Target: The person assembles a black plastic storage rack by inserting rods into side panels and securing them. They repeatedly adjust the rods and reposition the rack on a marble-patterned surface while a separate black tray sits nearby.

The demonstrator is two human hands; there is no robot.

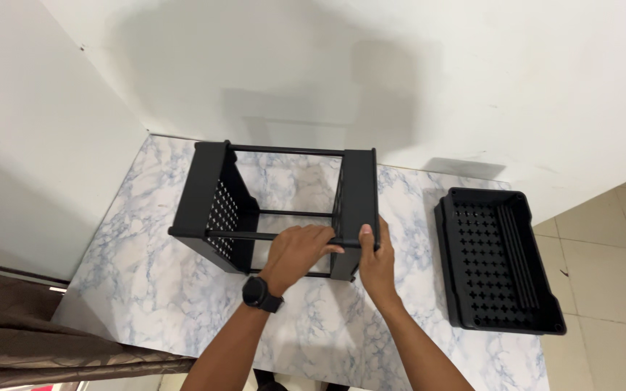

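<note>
A black plastic rack frame lies on its side on the marble-patterned table, its two perforated shelf panels joined by thin black rods. My left hand, with a black watch on the wrist, is closed around the near top rod close to the right panel. My right hand grips the near edge of that right panel, thumb pressed on its face where the rod meets it.
A separate black perforated tray with a few loose rods inside lies at the table's right end. White walls stand behind and to the left. Tiled floor shows at far right, brown fabric at bottom left.
</note>
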